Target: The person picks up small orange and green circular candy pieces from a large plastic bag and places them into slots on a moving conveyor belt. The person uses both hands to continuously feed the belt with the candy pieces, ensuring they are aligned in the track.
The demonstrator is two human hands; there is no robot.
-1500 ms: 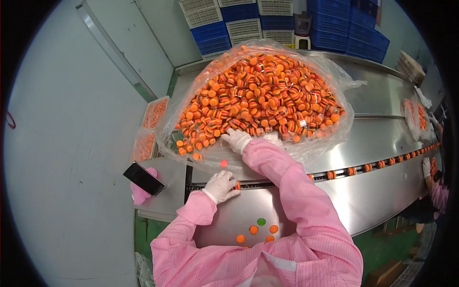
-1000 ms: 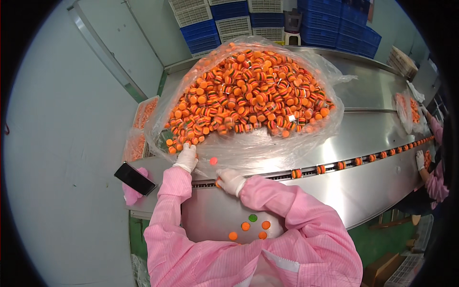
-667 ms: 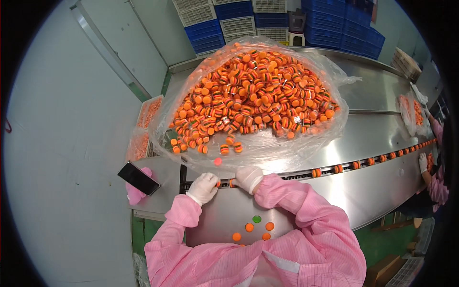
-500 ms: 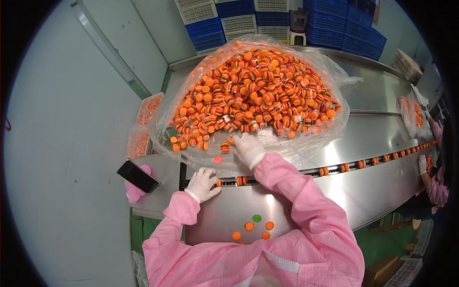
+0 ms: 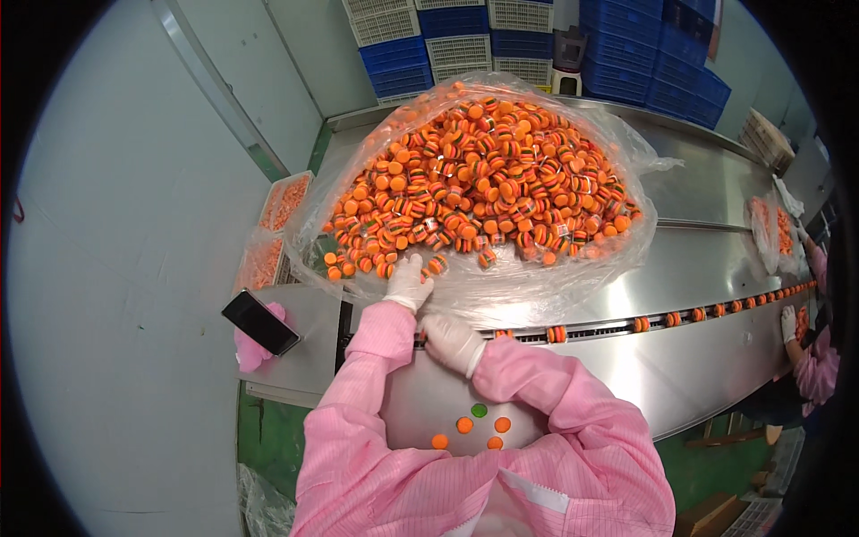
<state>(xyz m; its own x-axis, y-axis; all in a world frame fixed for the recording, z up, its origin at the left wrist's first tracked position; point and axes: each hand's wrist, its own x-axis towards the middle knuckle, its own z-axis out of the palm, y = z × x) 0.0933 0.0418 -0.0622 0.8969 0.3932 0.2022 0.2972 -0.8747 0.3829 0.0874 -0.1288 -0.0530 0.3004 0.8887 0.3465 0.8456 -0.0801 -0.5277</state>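
A striped candy (image 5: 437, 264) lies beyond the conveyor track (image 5: 591, 332), just right of our left hand (image 5: 409, 285), the nearer one; its long axis is unclear. Our right hand (image 5: 454, 344) covers the track; we can't tell either grip's closure.

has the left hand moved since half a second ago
Yes: forward, away from the body. Against the fixed conveyor track, the left hand has gone from the track to the near edge of the orange heap.
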